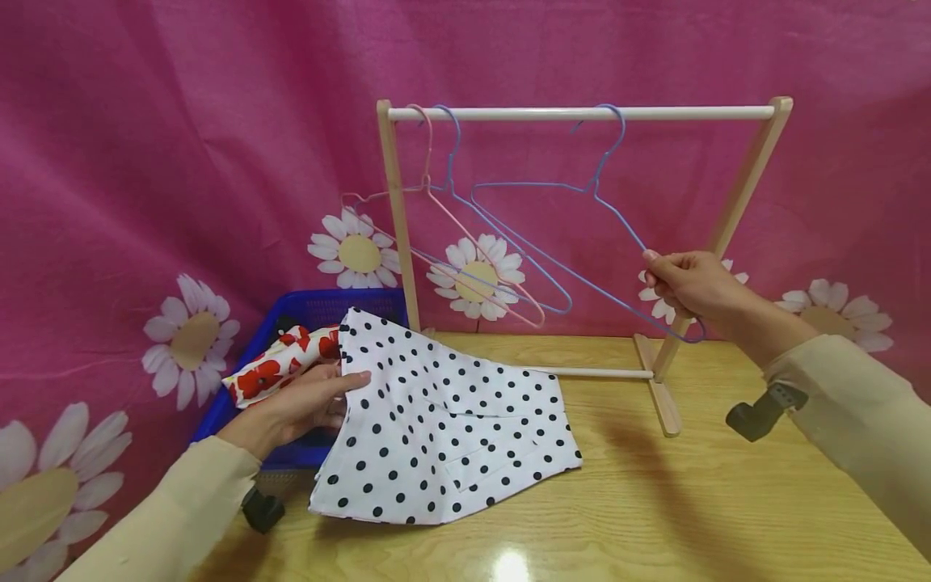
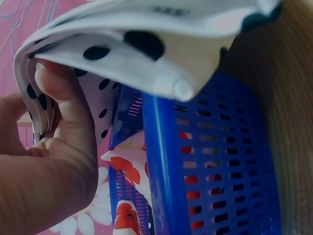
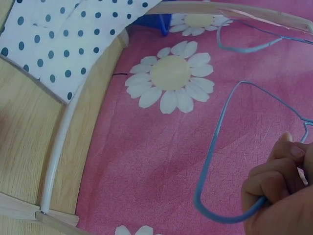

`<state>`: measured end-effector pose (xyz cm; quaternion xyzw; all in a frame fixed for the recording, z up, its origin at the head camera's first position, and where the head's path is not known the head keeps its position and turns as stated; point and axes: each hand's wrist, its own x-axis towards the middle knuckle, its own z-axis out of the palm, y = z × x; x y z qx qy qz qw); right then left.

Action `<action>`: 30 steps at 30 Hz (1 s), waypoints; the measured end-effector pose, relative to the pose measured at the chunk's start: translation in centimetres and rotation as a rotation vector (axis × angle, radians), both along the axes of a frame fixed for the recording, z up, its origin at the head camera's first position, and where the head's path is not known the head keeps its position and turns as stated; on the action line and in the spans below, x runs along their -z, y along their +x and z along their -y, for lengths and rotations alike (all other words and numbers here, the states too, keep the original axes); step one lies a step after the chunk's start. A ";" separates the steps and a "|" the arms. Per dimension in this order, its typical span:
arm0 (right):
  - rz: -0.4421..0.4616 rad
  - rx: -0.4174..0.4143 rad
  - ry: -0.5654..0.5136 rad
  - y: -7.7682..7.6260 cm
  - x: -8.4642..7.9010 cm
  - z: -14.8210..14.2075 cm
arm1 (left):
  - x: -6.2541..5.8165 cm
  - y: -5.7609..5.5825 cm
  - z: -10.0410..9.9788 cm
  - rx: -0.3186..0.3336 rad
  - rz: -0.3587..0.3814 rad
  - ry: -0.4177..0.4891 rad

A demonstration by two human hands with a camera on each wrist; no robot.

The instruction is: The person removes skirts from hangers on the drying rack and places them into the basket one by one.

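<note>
A white garment with black polka dots hangs from my left hand, which pinches its upper left edge between thumb and fingers. In the left wrist view the folded fabric passes between that thumb and the fingers. My right hand grips the right arm of a blue wire hanger, whose hook is over the rack's white rod. Curled fingers on the hanger show in the right wrist view. What kind of garment it is, I cannot tell.
Left of these on the rod hang a pink hanger and another blue hanger. A blue perforated basket behind my left hand holds red-and-white floral cloth. The rack's wooden foot stands on the table.
</note>
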<state>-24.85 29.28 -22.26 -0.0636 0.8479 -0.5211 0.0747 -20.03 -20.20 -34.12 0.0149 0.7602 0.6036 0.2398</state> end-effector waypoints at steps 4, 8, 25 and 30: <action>0.000 0.003 0.011 0.0 0.0 0.1 | -0.2 0.2 0.2 0.025 0.010 -0.059; -0.006 -0.001 0.016 0.0 0.0 0.1 | -0.5 0.3 0.2 0.074 0.026 -0.081; -0.006 -0.008 0.019 0.2 -0.1 0.1 | -1.5 0.8 -1.2 0.261 0.038 -0.039; -0.008 -0.017 0.036 0.2 -0.2 0.2 | -1.7 0.8 -2.0 0.235 0.025 -0.003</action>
